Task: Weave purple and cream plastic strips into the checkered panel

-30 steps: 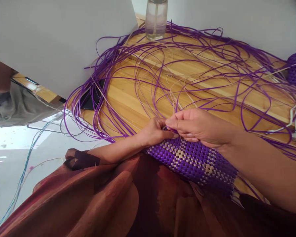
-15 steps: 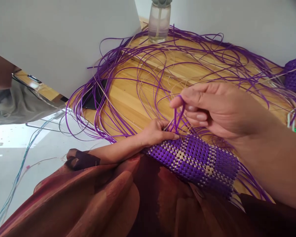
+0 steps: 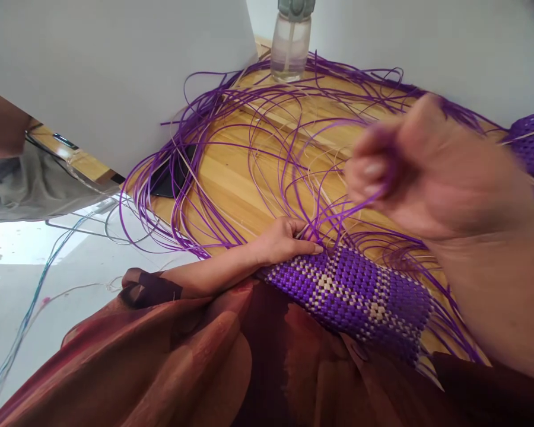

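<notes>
A woven panel of purple and cream strands lies across my lap at the table's edge. My left hand is closed on its upper left edge, thumb on top of the weave. Up and to the right, my right hand, blurred by motion, is closed on a purple strand. That strand runs down from my fingers to the panel's edge beside my left thumb. Loose purple and cream strands fan out from the same edge over the table.
On the wooden table, a water bottle stands at the back among long loose strands. A dark flat object lies under strands at the left. Another purple woven piece is at the far right. A person's grey-clothed leg shows at left.
My right hand has moved up and to the right, drawing the purple strand away from the panel; its small loop has opened out. My left hand keeps its hold on the weave.
</notes>
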A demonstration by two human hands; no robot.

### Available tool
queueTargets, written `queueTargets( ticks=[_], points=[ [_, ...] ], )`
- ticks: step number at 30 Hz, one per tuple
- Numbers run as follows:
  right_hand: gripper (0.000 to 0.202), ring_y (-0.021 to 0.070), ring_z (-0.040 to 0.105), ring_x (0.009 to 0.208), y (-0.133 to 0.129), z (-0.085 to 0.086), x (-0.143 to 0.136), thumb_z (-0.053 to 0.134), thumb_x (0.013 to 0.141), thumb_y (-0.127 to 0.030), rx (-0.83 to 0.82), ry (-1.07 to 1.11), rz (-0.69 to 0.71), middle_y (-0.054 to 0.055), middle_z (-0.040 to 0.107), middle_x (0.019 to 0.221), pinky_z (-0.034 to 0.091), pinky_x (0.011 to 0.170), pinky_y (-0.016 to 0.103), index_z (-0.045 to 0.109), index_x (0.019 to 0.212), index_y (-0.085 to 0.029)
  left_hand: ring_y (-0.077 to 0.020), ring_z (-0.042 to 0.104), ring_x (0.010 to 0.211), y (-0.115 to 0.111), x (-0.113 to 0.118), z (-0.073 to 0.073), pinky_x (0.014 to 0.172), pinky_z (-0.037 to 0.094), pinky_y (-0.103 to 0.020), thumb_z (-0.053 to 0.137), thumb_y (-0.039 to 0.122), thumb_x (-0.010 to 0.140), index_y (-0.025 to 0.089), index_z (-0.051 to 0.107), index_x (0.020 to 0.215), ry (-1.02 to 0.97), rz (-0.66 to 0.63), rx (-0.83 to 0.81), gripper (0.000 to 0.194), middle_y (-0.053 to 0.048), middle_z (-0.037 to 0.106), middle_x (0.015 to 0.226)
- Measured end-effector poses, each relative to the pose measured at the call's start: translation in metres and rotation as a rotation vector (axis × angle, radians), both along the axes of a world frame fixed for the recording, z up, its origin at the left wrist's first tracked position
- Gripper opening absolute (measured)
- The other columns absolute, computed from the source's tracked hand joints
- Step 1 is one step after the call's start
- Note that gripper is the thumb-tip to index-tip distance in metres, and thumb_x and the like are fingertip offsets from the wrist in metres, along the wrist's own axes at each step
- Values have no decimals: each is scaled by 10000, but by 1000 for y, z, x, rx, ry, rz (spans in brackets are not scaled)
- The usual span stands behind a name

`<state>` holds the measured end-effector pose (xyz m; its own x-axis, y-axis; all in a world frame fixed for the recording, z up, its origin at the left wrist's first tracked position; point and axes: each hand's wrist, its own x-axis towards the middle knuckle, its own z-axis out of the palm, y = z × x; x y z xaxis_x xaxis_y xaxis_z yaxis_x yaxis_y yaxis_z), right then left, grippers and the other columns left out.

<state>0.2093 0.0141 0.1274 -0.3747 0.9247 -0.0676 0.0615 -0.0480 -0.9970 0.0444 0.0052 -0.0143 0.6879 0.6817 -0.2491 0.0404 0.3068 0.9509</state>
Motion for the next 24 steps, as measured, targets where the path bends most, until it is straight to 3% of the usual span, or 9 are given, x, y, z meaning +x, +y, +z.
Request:
queueTargets(
  ticks=[3,4,6,9,12,14,18,24],
  points=[
    [203,120,589,732,2,-26,5,559,913,-284,77,-472,385,12,686,851,419,660,256,749,951,-224,-119,563,680,1,-1,0,641,432,-236,750,323,700,122,722,855,15,37,112,256,-12,663,757],
    [204,134,611,785,0,-35,5,561,892,-245,142,-616,453,17,706,897,431,703,261,751,961,-221,-123,566,696,1,-1,1,657,434,-237,750,308,692,124,722,835,25,51,140,235,-5,659,755],
    [216,144,618,813,-5,-47,5,542,871,-202,273,-796,465,16,713,905,426,730,262,748,935,-214,-108,521,639,1,-2,1,611,401,-229,748,307,685,120,704,767,58,51,145,209,19,607,672],
    [167,137,587,724,-12,-48,3,546,863,-205,411,-911,390,16,689,807,393,680,262,708,826,-191,-70,392,532,1,-2,1,522,307,-222,750,345,685,116,653,686,88,27,91,249,49,482,562],
    [109,129,563,670,-13,-42,-1,564,863,-225,472,-943,261,7,661,746,367,645,260,663,881,-184,-75,433,572,0,-2,-1,556,341,-220,767,346,674,116,661,729,34,37,79,259,32,535,628],
    [124,129,562,663,-10,-41,-2,566,862,-227,456,-979,249,5,668,750,357,635,260,661,931,-189,-89,486,616,-1,-1,-3,596,379,-228,762,348,683,115,682,797,-7,42,48,272,11,586,689],
    [183,137,565,668,-5,-43,-7,512,868,-208,469,-1077,410,25,685,773,349,633,272,682,803,-188,-94,501,609,-2,2,-9,604,390,-237,749,333,693,105,688,824,-25,61,-1,270,6,592,672],
    [206,156,600,659,9,-30,-20,534,788,-157,440,-1189,666,16,713,778,336,578,277,726,824,-222,-120,553,677,-2,3,-6,682,442,-257,754,302,673,104,691,817,-60,85,41,253,-8,631,713]
  ],
)
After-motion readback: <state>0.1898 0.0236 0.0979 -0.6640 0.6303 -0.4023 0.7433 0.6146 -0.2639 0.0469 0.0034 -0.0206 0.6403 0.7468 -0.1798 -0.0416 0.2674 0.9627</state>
